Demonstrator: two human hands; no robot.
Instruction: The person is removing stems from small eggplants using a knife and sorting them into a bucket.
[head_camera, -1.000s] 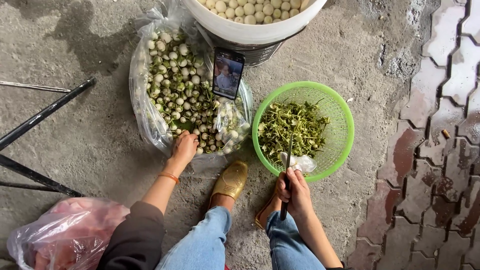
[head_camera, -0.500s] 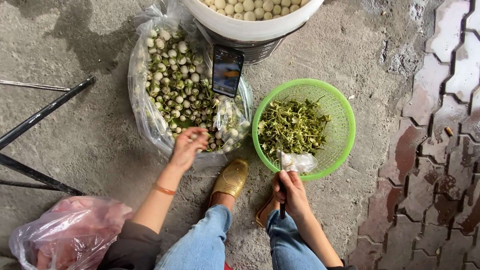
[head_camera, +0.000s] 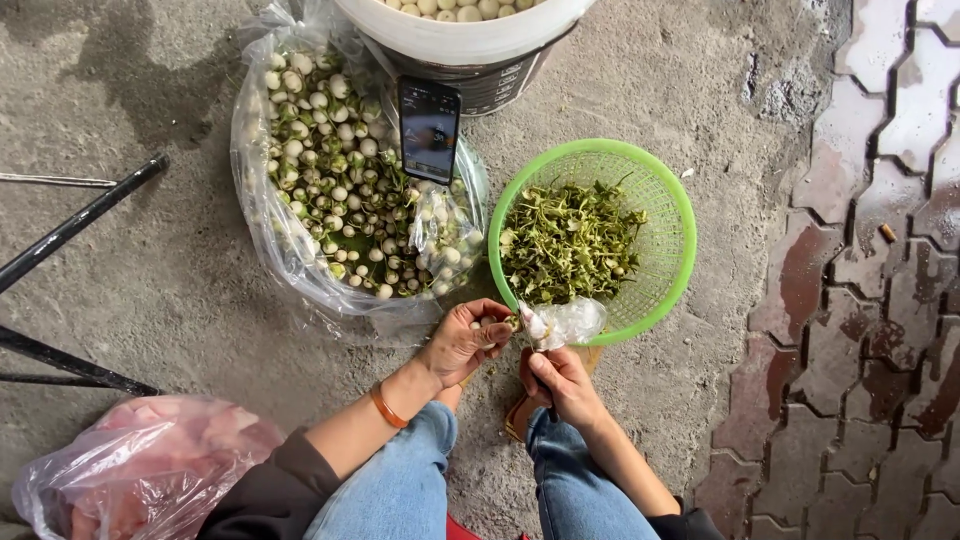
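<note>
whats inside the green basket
The green basket holds a heap of cut green stems and caps. A crumpled bit of clear plastic covers its near rim; what lies beneath the heap is hidden.

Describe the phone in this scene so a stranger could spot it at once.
Start at the white bucket at the top edge of the view. Just below it lies a clear plastic bag full of small round white-and-green vegetables. The phone stands upright at the bag's right side, leaning on the bucket: the only dark, flat rectangle there, its screen lit.
</note>
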